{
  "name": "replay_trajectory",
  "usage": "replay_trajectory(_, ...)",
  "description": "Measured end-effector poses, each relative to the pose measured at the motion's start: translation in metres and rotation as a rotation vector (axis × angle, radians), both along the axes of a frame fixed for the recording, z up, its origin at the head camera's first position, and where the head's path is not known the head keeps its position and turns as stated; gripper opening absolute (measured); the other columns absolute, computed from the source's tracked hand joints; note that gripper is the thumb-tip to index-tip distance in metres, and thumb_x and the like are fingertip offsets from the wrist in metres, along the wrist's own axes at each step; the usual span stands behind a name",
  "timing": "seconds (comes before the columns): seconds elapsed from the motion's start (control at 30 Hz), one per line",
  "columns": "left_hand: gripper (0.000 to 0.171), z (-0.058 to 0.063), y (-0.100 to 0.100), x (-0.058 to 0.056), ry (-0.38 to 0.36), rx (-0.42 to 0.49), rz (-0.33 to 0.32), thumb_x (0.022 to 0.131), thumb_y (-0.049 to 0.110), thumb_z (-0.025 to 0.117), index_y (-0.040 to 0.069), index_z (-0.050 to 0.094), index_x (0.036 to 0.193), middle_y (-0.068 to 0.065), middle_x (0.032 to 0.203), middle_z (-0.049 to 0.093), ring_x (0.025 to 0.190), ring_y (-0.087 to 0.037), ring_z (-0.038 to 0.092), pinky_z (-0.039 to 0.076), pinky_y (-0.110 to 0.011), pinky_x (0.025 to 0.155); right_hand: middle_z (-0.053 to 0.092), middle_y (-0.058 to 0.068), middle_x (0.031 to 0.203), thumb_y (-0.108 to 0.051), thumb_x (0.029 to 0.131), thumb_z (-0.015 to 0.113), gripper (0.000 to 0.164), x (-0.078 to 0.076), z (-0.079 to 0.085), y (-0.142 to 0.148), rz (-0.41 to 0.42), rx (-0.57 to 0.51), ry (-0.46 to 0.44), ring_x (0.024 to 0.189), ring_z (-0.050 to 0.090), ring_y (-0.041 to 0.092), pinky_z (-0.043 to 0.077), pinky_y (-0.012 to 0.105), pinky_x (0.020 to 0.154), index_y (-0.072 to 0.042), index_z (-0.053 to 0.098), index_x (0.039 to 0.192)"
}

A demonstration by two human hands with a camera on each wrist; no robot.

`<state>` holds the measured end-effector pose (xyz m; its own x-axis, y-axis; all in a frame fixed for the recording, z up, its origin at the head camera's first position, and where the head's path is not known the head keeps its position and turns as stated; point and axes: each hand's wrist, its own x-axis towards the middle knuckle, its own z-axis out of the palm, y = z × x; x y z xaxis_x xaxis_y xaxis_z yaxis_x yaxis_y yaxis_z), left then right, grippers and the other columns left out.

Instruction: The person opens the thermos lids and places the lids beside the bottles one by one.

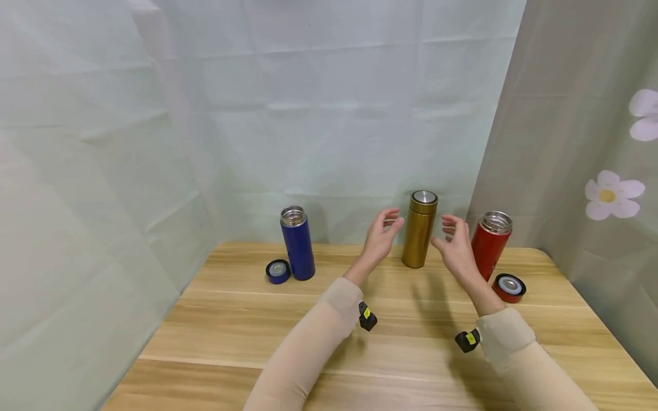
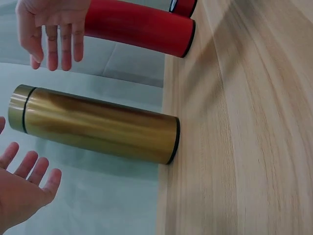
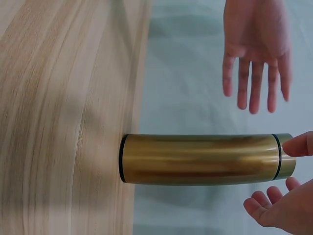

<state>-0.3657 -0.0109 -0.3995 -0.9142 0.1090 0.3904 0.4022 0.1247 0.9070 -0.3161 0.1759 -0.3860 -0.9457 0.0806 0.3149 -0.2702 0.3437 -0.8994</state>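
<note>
A gold thermos flask (image 1: 418,234) stands upright near the table's back edge with its lid (image 1: 424,197) on. To its left is my left hand (image 1: 381,234), fingers spread and apart from the flask. My right hand (image 1: 455,245) is on the other side, between the gold flask and a red thermos flask (image 1: 490,245), fingers loosely bent and holding nothing. Both palms face the gold flask (image 2: 98,125) in the left wrist view. In the right wrist view, the right thumb overlaps the lid (image 3: 287,164).
A blue thermos flask (image 1: 299,248) without its lid stands at the left, its blue lid (image 1: 278,271) beside it. The red flask is uncapped too, with a red lid (image 1: 509,287) at its front right. Pale curtains (image 1: 329,114) hang behind the wooden table (image 1: 247,337).
</note>
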Motion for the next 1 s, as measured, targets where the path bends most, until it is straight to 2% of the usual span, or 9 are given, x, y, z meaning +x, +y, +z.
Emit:
replay_trajectory(0.33, 0.049, -0.01, 0.017, -0.015, -0.057, -0.02, 0.018, 0.105, 0.025, 0.065, 0.004, 0.053, 0.147, -0.018, 0.14, 0.057, 0.128, -0.034, 0.056, 0.051, -0.038, 0.105, 0.032, 0.03, 0.148, 0.004, 0.097, 0.058, 0.06, -0.001, 0.005, 0.001, 0.026, 0.034, 0.025, 0.138, 0.038, 0.049, 0.031, 0.057, 0.119, 0.006, 0.032, 0.151)
replay_trajectory(0.5, 0.052, -0.018, 0.022, -0.022, -0.073, -0.04, 0.015, 0.104, 0.025, 0.066, 0.005, 0.05, 0.149, -0.019, 0.143, 0.055, 0.13, -0.035, 0.054, 0.049, -0.042, 0.107, 0.032, 0.029, 0.148, 0.004, 0.097, 0.058, 0.06, 0.0, 0.005, 0.002, 0.021, 0.04, 0.024, 0.138, 0.039, 0.048, 0.031, 0.056, 0.119, 0.005, 0.033, 0.152)
replay_trajectory(0.67, 0.062, -0.024, 0.029, -0.028, -0.102, -0.048, -0.004, 0.101, 0.025, 0.07, 0.004, 0.045, 0.154, -0.018, 0.149, 0.051, 0.135, -0.034, 0.051, 0.045, -0.048, 0.112, 0.032, 0.029, 0.148, 0.003, 0.098, 0.058, 0.06, 0.001, 0.007, 0.003, 0.021, 0.053, 0.02, 0.138, 0.039, 0.048, 0.031, 0.057, 0.119, 0.005, 0.032, 0.152)
replay_trajectory(0.83, 0.076, -0.028, 0.04, -0.03, -0.16, -0.056, -0.049, 0.099, 0.028, 0.074, 0.005, 0.035, 0.16, -0.019, 0.154, 0.046, 0.14, -0.033, 0.047, 0.042, -0.047, 0.115, 0.032, 0.03, 0.147, 0.004, 0.098, 0.057, 0.059, 0.002, 0.008, 0.007, 0.013, 0.062, 0.023, 0.138, 0.038, 0.049, 0.031, 0.058, 0.119, 0.006, 0.032, 0.152)
replay_trajectory(1.0, 0.082, -0.033, 0.047, -0.033, -0.207, -0.098, -0.017, 0.096, 0.03, 0.077, 0.005, 0.034, 0.16, -0.017, 0.158, 0.044, 0.143, -0.033, 0.046, 0.04, -0.047, 0.117, 0.031, 0.031, 0.147, 0.004, 0.097, 0.057, 0.059, 0.0, 0.008, 0.009, 0.017, 0.069, 0.019, 0.139, 0.038, 0.049, 0.03, 0.059, 0.119, 0.006, 0.032, 0.151)
